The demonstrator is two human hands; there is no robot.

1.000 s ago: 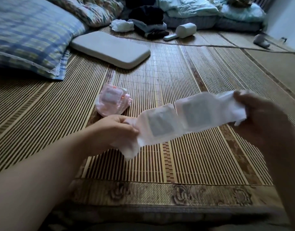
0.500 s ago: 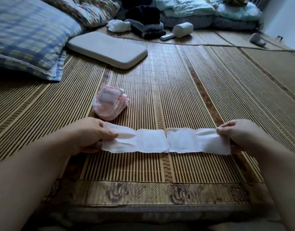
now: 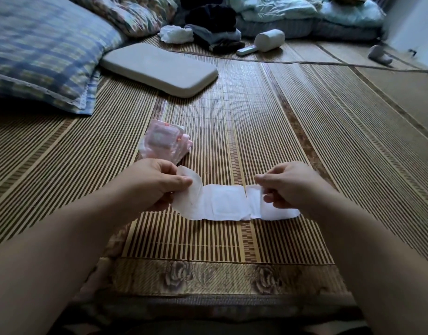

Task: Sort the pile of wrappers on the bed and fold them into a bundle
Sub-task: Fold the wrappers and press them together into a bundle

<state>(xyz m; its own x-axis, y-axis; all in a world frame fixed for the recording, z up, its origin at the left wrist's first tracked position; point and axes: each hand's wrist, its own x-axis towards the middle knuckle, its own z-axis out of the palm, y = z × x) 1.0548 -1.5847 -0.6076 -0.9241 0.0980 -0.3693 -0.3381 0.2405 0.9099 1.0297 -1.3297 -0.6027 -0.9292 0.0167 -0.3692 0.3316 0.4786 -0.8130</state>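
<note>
A long white wrapper strip lies across the bamboo mat near its front edge. My left hand pinches the strip's left end, which is lifted and curling inward. My right hand pinches the right end, folded over towards the middle. The strip's middle rests flat on the mat. Just beyond my left hand sits a small bundle of pink wrappers.
A flat grey cushion lies further back on the mat. A blue checked pillow fills the far left. Dark clothes, a white cloth, a white handheld device and pale blue bedding line the back.
The strip, first held up in the air, was laid flat on the mat. Both hands have since moved inward, lifting and folding its two ends towards the middle.
</note>
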